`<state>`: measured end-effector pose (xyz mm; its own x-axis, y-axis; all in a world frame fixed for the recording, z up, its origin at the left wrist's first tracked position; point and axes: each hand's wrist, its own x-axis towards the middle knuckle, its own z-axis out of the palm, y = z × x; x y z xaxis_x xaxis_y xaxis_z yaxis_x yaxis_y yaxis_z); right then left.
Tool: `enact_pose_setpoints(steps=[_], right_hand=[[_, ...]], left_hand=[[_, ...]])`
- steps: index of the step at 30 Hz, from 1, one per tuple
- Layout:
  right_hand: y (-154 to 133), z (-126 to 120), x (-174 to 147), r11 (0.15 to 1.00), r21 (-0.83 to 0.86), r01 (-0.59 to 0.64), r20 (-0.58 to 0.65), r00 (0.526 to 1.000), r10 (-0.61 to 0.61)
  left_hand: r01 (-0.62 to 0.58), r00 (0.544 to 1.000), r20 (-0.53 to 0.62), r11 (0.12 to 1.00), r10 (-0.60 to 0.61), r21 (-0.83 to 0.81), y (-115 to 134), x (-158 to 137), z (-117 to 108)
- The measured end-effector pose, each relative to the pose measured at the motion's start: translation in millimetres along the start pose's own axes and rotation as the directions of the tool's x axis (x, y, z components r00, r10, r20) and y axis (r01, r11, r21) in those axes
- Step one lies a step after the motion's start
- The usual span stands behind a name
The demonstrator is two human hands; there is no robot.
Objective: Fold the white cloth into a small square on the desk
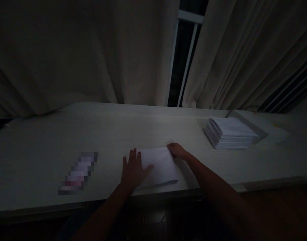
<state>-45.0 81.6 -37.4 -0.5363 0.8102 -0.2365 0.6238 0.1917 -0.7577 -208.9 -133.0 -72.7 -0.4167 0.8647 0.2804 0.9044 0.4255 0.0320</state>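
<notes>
A folded white sheet lies near the front edge of the pale table; in this dim light I cannot tell whether it is cloth or paper. Its near right corner shows loose layers. My left hand rests flat on its left side, fingers spread, with the thumb reaching over the sheet. At the far right corner, the fingers of my right hand are closed on the sheet's edge. To the right stands a stack of similar folded white sheets.
A blurred-out flat rectangular object lies on the table at left. Behind the stack is a pale box-like thing. Long beige curtains hang along the back, with a window frame showing in the gap.
</notes>
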Motion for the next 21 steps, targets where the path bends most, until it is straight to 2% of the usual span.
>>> enact_pose_setpoints(steps=[3,6,11,14,16,17,18,20,21], right_hand=[[-3,-5,3,0.998,0.055,0.004,0.084,0.996,-0.008],[-7,-9,6,0.997,0.065,0.036,0.096,0.994,-0.042],[-16,-7,0,0.991,-0.068,0.119,-0.009,0.993,-0.12],[-35,19,-16,0.962,-0.168,0.217,-0.076,0.97,-0.232],[-53,52,-31,0.902,-0.246,0.355,-0.051,0.924,-0.378],[-61,70,-37,0.795,-0.36,0.488,0.013,0.855,-0.519],[-69,88,-43,0.68,-0.442,0.585,0.102,0.786,-0.61],[-75,113,-50,0.581,-0.5,0.642,0.203,0.739,-0.643],[-73,118,-52,0.574,-0.511,0.64,0.223,0.743,-0.631]], left_hand=[[0.022,1.0,0.023,0.999,-0.021,-0.027,-2,0,3],[0.052,0.998,0.043,0.998,-0.051,-0.04,-3,1,6],[0.052,0.998,0.045,0.997,-0.05,-0.049,-4,2,8],[0.04,0.999,0.035,0.998,-0.038,-0.051,-5,2,10],[0.035,0.999,0.036,0.999,-0.034,-0.034,-6,1,10],[0.023,0.999,0.045,0.999,-0.022,-0.023,-7,1,10],[0.002,0.998,0.06,1.0,-0.002,-0.012,-8,0,10],[-0.041,0.995,0.09,0.999,0.04,0.001,-10,0,9],[-0.048,0.994,0.098,0.999,0.048,0.002,-10,0,8]])
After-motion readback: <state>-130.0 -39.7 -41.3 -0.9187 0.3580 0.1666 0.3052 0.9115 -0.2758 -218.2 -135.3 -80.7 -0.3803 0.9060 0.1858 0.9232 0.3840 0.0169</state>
